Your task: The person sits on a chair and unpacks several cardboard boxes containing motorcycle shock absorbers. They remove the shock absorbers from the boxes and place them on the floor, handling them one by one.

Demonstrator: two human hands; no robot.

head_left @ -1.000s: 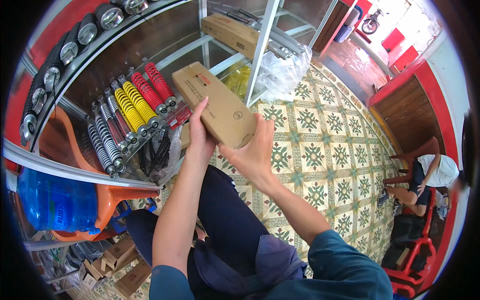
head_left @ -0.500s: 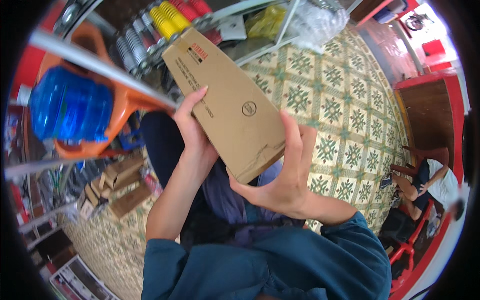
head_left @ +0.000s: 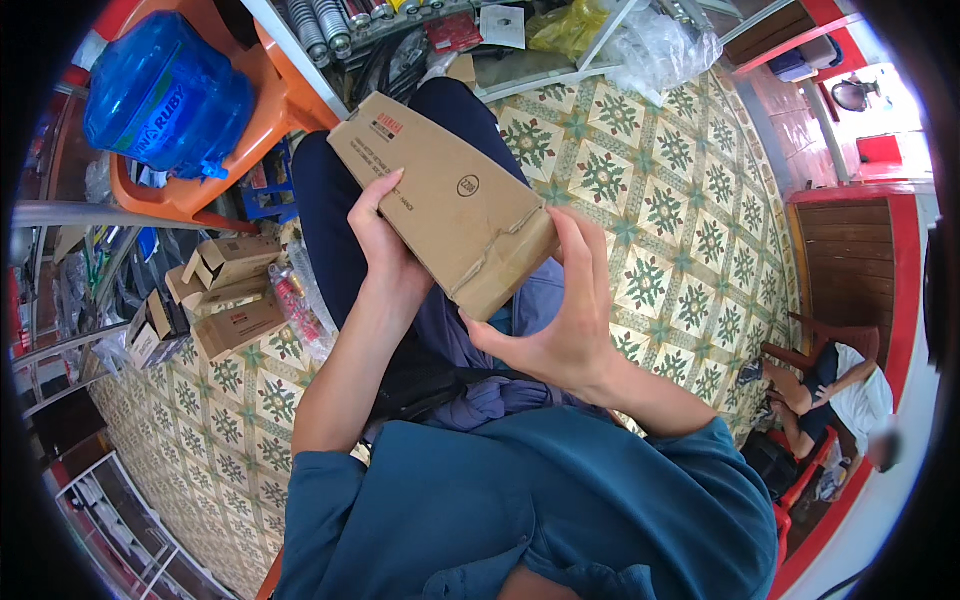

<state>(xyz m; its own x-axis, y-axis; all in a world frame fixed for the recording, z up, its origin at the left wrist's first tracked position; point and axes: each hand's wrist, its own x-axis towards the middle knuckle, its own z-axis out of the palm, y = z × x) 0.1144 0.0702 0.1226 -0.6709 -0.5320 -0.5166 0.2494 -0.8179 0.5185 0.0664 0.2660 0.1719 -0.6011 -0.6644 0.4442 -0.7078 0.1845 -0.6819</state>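
Note:
A long brown cardboard box [head_left: 445, 190] with printing on its upper face is held over my lap. My left hand [head_left: 385, 240] grips its left long side, the thumb lying on the upper face and the other fingers hidden beneath. At the near end, my right hand [head_left: 560, 310] spans the box's width between thumb and fingers. This end looks creased, and its end face is turned partly toward me. Whatever the box contains is hidden.
An orange plastic chair [head_left: 272, 85] carries a big blue water bottle [head_left: 172, 95] at the left. Opened cardboard boxes [head_left: 232, 300] lie on the patterned tile floor [head_left: 650, 270]. Ahead stands a metal shelf [head_left: 545, 75] with shock absorbers. A person [head_left: 850, 395] sits at the right.
The box's near end has tipped so more of its end face shows, and the box sits lower over my knees. Both hands keep hold. The whole view has shifted.

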